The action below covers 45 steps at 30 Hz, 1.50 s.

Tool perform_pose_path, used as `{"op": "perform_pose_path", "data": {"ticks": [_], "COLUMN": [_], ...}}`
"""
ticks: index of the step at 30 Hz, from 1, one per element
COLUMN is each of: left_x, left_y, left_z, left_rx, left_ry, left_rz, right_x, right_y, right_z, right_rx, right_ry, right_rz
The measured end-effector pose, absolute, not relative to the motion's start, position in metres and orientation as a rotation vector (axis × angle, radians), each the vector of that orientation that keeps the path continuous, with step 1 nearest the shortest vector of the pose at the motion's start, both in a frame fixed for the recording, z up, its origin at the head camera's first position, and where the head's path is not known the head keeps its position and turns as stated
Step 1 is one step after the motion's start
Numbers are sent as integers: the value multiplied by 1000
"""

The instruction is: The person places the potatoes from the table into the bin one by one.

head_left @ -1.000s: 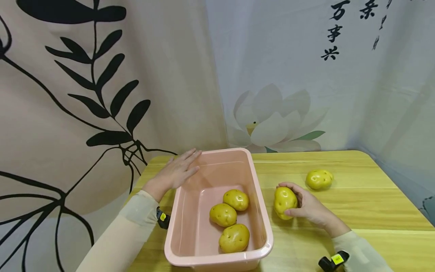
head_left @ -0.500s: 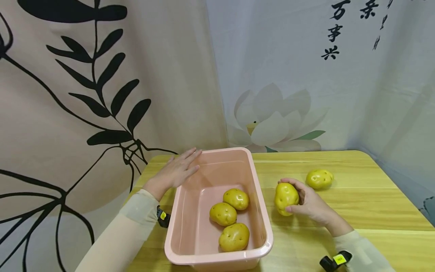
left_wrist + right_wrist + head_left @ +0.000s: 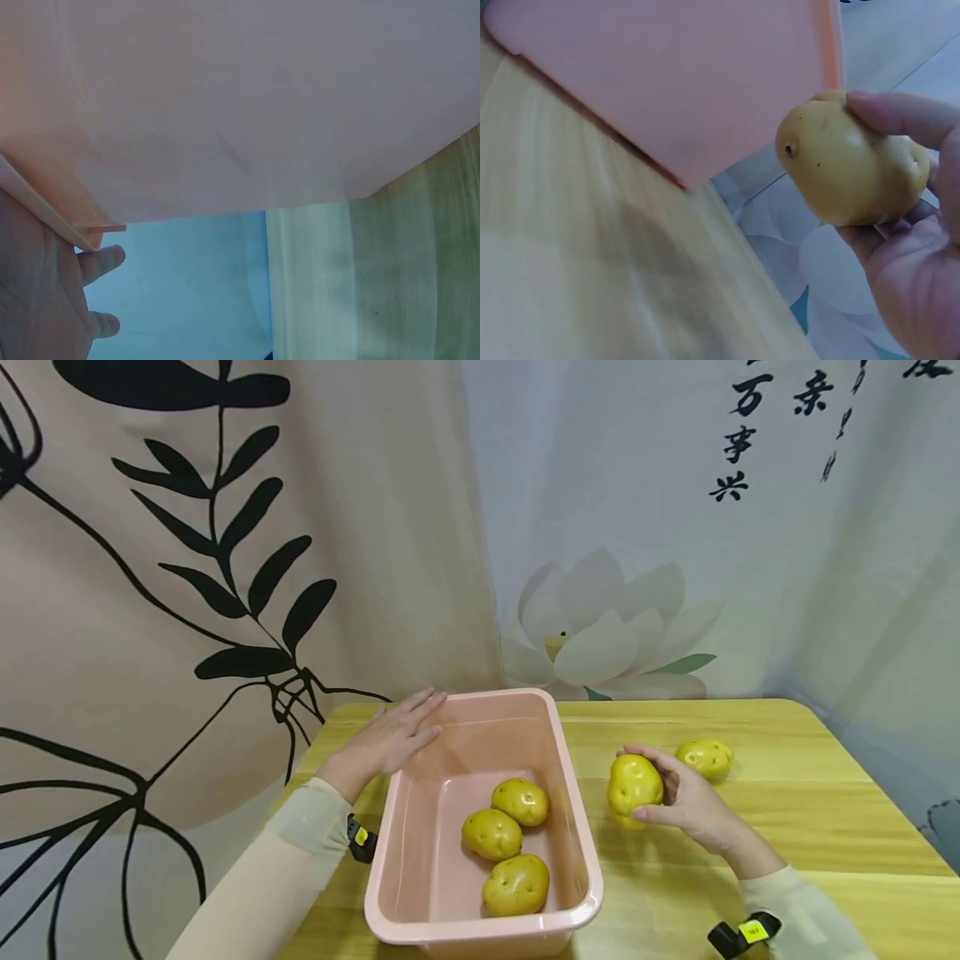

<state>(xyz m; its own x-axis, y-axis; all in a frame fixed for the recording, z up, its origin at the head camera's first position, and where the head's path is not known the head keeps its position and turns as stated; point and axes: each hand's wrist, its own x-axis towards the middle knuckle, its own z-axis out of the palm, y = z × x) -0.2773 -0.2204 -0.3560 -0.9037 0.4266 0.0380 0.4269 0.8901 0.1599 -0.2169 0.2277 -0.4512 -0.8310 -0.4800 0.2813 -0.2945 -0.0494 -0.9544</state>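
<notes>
My right hand (image 3: 693, 802) grips a yellow potato (image 3: 633, 783) between thumb and fingers, just right of the pink plastic tub. In the right wrist view that potato (image 3: 851, 165) is held above the table, beside the tub's outer wall (image 3: 682, 75). My left hand (image 3: 386, 739) rests on the left rim of the pink tub (image 3: 573, 802) near its far corner, fingers straight. The left wrist view has the hand (image 3: 45, 292) touching the rim from outside. Inside the tub lie three potatoes: one far (image 3: 520, 802), one middle (image 3: 492, 834), one near (image 3: 516, 885).
Another potato (image 3: 705, 758) lies on the wooden table (image 3: 810, 810), behind and right of my right hand. Patterned curtains (image 3: 600, 527) hang along the table's far edge. A small black device with a yellow label (image 3: 746, 933) sits on my right wrist.
The right hand has lifted the potato and moved it slightly away from me, toward the table's far side. My left hand stays on the rim, and the tub has not moved.
</notes>
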Motion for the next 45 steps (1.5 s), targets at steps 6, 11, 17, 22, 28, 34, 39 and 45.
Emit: {"op": "perform_pose_path", "data": {"ticks": [6, 11, 17, 22, 28, 34, 39, 45], "left_x": [-278, -278, -278, -278, -277, -276, -276, -276], "left_y": [-220, -220, -220, -220, -219, -219, -219, -219], "left_z": [-358, -358, -358, -357, -357, -357, -357, -357], "left_rx": [-679, -677, -673, -676, -670, -668, -664, -659], "left_ry": [-3046, -3041, -3042, -3040, -3045, -3048, -3047, -3048], "left_rz": [-265, -272, -274, -275, -281, -276, -267, -251], "right_x": [-218, -221, -226, -227, -227, -226, -226, -225], "right_y": [227, 225, 221, 216, 210, 206, 202, 196], "right_z": [-433, -419, -404, -393, -382, -376, -371, -365], "right_rx": [-877, -892, -944, -967, -982, -979, -993, -1001], "right_ry": [2098, 2133, 2166, 2175, 2150, 2167, 2171, 2167], "right_rz": [-1978, -1959, -1928, -1922, -1930, -1919, -1913, -1907]}}
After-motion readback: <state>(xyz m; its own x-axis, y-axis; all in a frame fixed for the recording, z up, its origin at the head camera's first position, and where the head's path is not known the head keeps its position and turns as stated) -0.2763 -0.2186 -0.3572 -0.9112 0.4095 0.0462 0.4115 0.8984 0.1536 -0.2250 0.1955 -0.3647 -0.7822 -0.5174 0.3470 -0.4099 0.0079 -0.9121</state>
